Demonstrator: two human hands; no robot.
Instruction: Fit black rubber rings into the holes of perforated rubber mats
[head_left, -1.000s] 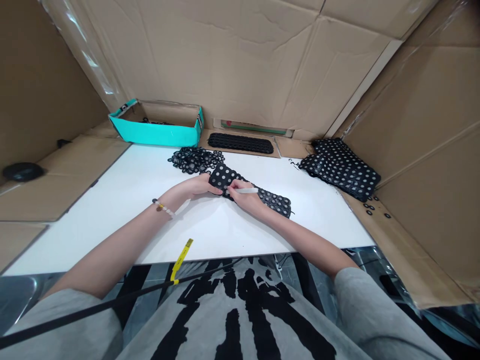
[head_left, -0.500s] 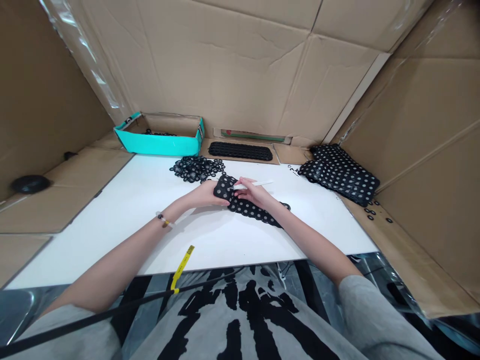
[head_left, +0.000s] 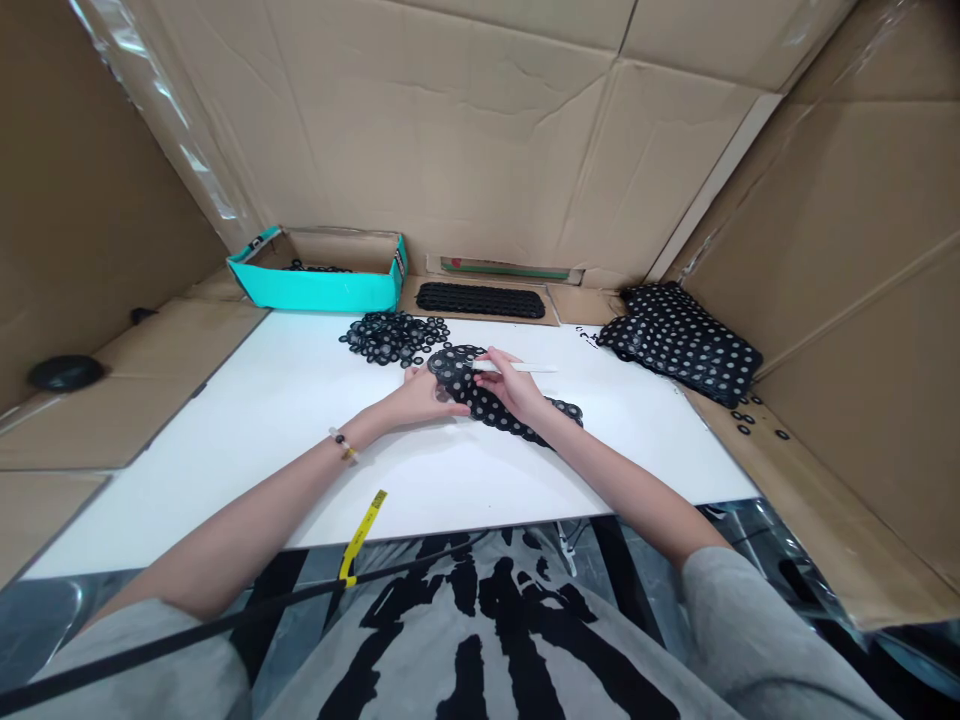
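Note:
A long black panel of joined rings [head_left: 511, 412], with pale spots showing through its holes, lies slantwise across the white table [head_left: 420, 475]. My left hand [head_left: 418, 398] grips its left end, the thumb along the near edge and some fingers hidden behind. In my right hand [head_left: 514, 388] is a slim white pen-like tool [head_left: 531, 367], pinched near its left end. The tool's tip meets the upper left part of the panel; its exact contact is too small to make out. Just beyond my left hand is a heap of loose black rings [head_left: 390, 338].
At the back left stands a turquoise box [head_left: 322, 292] with black rings inside. A black braided-looking strip [head_left: 480, 300] lies at the back middle. A larger spotted black piece [head_left: 686, 340] rests at the right, beside a few stray rings [head_left: 743, 430]. Cardboard walls [head_left: 450, 130] enclose the table.
The panel's left end has been turned and lies flatter. My left hand has opened its grip slightly, its thumb reaching further right. My right hand and the white tool have shifted slightly right.

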